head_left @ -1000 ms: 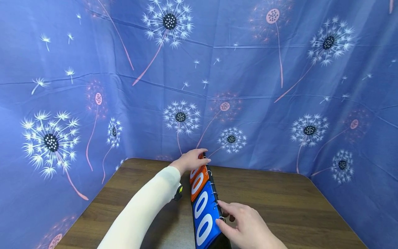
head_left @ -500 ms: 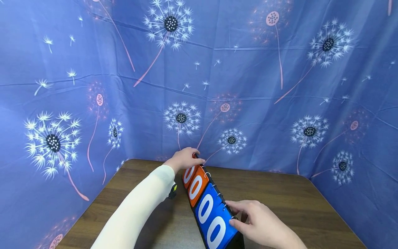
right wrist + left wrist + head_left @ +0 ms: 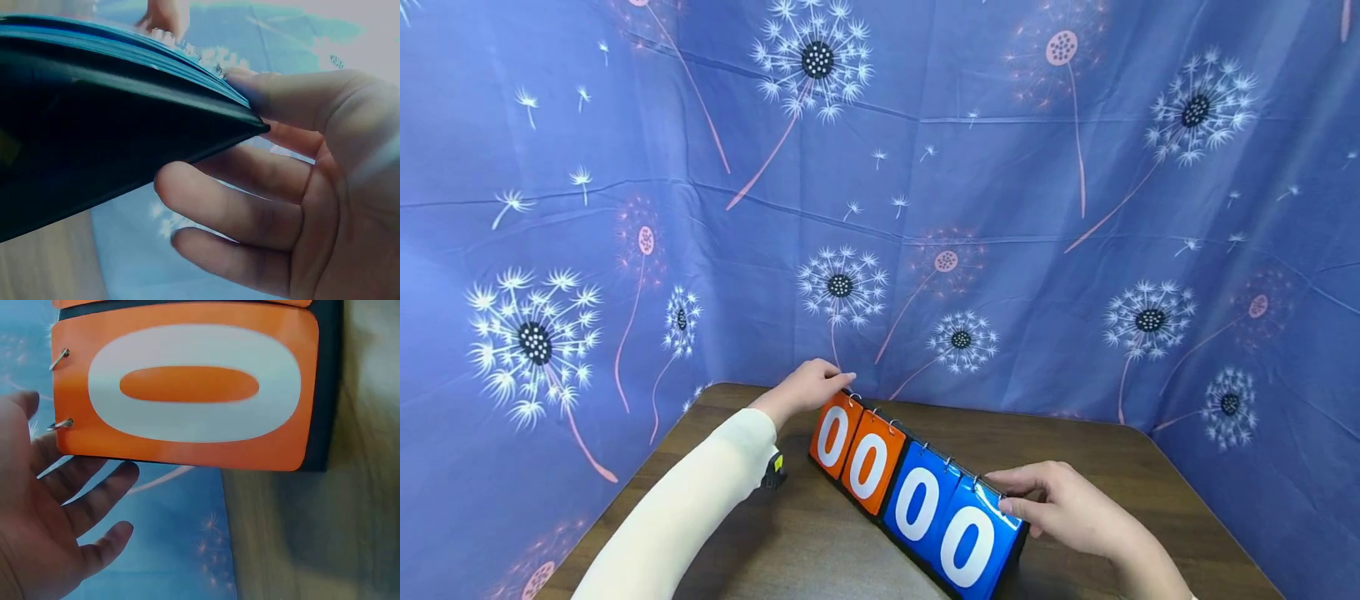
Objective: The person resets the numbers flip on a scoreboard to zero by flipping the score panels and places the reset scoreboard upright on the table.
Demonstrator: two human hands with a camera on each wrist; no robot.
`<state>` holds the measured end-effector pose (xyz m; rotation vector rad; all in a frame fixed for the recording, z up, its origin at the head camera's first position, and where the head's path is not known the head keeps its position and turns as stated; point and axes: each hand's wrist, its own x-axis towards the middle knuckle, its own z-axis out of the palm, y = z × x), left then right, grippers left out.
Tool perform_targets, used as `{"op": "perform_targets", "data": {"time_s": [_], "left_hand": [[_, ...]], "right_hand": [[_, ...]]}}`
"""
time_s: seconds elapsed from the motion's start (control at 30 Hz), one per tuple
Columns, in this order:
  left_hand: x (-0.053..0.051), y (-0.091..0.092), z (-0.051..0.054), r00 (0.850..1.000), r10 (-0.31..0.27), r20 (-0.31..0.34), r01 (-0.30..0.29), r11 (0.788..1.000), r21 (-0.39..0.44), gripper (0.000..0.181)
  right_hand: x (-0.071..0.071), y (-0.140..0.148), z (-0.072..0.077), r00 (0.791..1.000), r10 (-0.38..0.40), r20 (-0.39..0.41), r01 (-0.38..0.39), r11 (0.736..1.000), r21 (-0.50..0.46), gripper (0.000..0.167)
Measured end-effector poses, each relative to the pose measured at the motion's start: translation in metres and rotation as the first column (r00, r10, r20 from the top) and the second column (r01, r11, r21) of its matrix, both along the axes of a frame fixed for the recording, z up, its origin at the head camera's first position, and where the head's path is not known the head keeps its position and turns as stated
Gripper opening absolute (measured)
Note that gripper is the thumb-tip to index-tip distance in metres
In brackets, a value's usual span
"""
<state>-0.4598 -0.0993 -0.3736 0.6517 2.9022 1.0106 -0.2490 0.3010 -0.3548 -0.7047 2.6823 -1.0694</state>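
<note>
A tabletop flip scoreboard [image 3: 891, 487] stands slanted on the table, with two orange and two blue cards on rings, each showing a white 0. At its far left end my left hand [image 3: 808, 385] holds the top edge. In the left wrist view several fingers [image 3: 103, 494] of that hand reach behind the orange end card [image 3: 187, 447]. My right hand [image 3: 1067, 504] grips the near right top corner. The right wrist view has its thumb [image 3: 281, 97] on the card side and fingers [image 3: 219, 203] under the black back cover [image 3: 125, 137].
The scoreboard rests on a brown wood-grain table [image 3: 1105, 467]. Blue cloth [image 3: 1037, 275] with dandelion prints hangs behind the table and along both sides. A dark band with a yellow mark [image 3: 774, 468] sits at the left wrist.
The scoreboard has turned so that its card faces show more fully. Its near end has swung right with my right hand, while its far end has moved left with my left hand.
</note>
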Motion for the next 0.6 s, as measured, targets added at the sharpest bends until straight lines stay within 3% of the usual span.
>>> {"op": "perform_targets", "data": {"time_s": [0.17,0.3,0.6], "left_hand": [[0.015,-0.023,-0.009,0.999,0.017,-0.033,-0.016,0.998,0.058,0.056],[0.029,-0.038,-0.016,0.999,0.022,-0.046,-0.017,0.994,0.110,0.056],[0.052,-0.044,-0.020,0.991,0.125,0.046,-0.131,0.977,0.171,0.058]], "right_hand": [[-0.015,0.011,-0.010,0.996,-0.059,-0.065,0.059,0.998,0.004,0.039],[-0.030,0.018,-0.019,0.992,-0.094,-0.081,0.091,0.995,-0.045,0.037],[-0.070,0.040,-0.033,0.994,-0.103,-0.038,0.095,0.979,-0.181,0.029]]}}
